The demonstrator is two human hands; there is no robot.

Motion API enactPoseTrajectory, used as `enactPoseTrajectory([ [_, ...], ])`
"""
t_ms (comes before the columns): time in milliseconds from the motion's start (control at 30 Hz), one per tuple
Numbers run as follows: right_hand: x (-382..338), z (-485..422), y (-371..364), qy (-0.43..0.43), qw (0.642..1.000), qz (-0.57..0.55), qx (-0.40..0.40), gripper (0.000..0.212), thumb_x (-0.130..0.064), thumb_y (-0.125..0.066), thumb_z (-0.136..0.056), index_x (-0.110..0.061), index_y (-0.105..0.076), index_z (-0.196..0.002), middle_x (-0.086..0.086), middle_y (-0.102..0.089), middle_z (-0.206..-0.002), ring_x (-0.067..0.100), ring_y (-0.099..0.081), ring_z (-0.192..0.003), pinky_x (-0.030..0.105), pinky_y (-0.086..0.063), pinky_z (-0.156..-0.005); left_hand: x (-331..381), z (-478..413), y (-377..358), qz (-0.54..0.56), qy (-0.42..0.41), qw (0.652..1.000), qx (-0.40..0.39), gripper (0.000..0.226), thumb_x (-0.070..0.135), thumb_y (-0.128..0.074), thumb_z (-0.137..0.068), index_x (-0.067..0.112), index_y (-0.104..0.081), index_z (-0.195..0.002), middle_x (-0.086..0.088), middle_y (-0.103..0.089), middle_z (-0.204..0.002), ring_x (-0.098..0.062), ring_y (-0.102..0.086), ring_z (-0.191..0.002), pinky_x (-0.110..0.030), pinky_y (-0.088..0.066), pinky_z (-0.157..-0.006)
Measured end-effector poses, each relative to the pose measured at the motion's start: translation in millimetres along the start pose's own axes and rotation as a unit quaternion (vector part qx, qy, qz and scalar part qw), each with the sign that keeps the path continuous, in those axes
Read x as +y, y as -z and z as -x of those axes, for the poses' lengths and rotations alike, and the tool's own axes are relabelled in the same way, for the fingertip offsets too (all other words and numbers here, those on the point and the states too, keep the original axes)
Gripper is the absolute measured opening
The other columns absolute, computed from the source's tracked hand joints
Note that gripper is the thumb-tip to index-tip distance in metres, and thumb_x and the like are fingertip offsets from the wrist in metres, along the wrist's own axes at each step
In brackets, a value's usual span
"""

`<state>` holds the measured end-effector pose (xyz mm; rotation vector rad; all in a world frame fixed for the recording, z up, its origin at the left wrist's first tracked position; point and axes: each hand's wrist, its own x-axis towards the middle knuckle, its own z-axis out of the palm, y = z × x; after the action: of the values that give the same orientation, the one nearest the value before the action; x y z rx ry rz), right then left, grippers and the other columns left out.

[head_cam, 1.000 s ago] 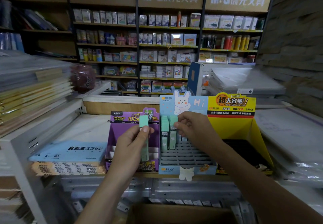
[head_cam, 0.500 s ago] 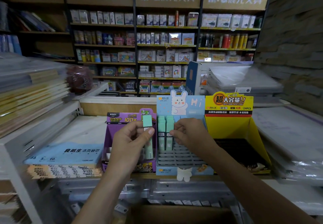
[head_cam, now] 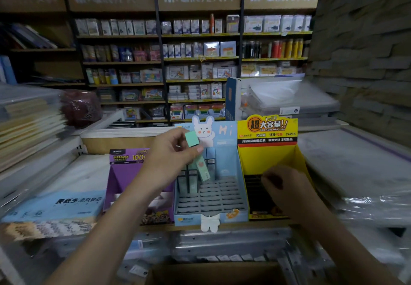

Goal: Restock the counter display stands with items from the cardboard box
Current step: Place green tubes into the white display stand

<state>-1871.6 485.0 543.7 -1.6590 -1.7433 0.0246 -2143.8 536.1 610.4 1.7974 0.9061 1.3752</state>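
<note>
My left hand [head_cam: 171, 157] pinches a slim mint-green lead case [head_cam: 198, 157], tilted, over the back rows of the light-blue bunny display stand [head_cam: 211, 198]. Several green and blue cases stand upright in that stand's back-left slots; most grid slots hold nothing. My right hand [head_cam: 287, 191] hangs in front of the yellow display stand [head_cam: 270, 157] with fingers loosely curled and nothing seen in it. A purple display stand [head_cam: 126, 173] sits left of the blue one, partly hidden by my left arm. The cardboard box [head_cam: 213, 273] shows its top edge at the bottom of the view.
A pack of loose-leaf paper [head_cam: 55, 209] lies left of the purple stand. Stacked notebooks [head_cam: 24, 129] sit on the left shelf. Plastic-wrapped stacks [head_cam: 364, 173] fill the right counter. Stocked store shelves [head_cam: 195, 62] line the back wall.
My left hand carried the green case rightward from the purple stand to above the blue stand. My right hand left the cases in the blue stand and dropped right, before the yellow stand.
</note>
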Motion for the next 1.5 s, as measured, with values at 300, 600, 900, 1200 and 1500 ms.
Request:
enactPoseTrajectory([
  [300,27,13,-5,-0.002,0.999,-0.011,-0.038,0.029,-0.016,-0.060,-0.095,-0.015,-0.057,-0.066,-0.004,-0.054,-0.077,0.014,-0.048,-0.076,0.029,-0.038,-0.067,2,-36,-18,-0.157,-0.009,0.986,-0.053,0.024,0.006,-0.081,-0.082,0.023,-0.064,-0.078,0.016,-0.071,-0.074,0.003,-0.061,-0.067,-0.022,-0.049,-0.068],
  [600,20,14,-4,-0.014,0.999,0.030,-0.024,0.033,-0.018,-0.057,-0.093,-0.006,-0.059,-0.063,-0.001,-0.055,-0.076,0.013,-0.051,-0.069,0.041,-0.051,-0.063,14,-28,3,-0.295,-0.006,0.948,-0.117,0.008,0.016,-0.076,-0.088,0.018,-0.069,-0.087,0.000,-0.075,-0.083,-0.022,-0.070,-0.083,-0.041,-0.054,-0.078],
  [900,15,17,-6,-0.024,0.999,0.047,-0.002,0.033,-0.022,-0.059,-0.095,-0.013,-0.061,-0.063,-0.007,-0.055,-0.077,0.010,-0.053,-0.067,0.037,-0.051,-0.061,1,-6,31,-0.364,0.009,0.926,-0.104,0.012,0.022,-0.078,-0.086,0.026,-0.068,-0.081,0.011,-0.060,-0.065,-0.001,-0.049,-0.057,-0.024,-0.037,-0.055],
  [1200,13,23,-10,-0.018,0.998,0.052,0.020,0.036,-0.025,-0.057,-0.095,-0.012,-0.059,-0.062,-0.008,-0.050,-0.073,0.009,-0.050,-0.064,0.030,-0.040,-0.055,-10,2,29,-0.393,0.005,0.916,-0.083,0.021,0.019,-0.078,-0.085,0.032,-0.063,-0.082,0.009,-0.063,-0.072,0.001,-0.054,-0.060,-0.013,-0.031,-0.051],
  [1500,9,26,-10,-0.018,0.998,0.060,0.022,0.033,-0.024,-0.058,-0.095,-0.013,-0.060,-0.065,-0.007,-0.052,-0.075,0.009,-0.051,-0.066,0.028,-0.038,-0.055,-9,7,28,-0.389,-0.002,0.917,-0.088,0.020,0.016,-0.080,-0.084,0.023,-0.064,-0.094,0.003,-0.065,-0.078,-0.015,-0.061,-0.075,-0.029,-0.045,-0.063],
])
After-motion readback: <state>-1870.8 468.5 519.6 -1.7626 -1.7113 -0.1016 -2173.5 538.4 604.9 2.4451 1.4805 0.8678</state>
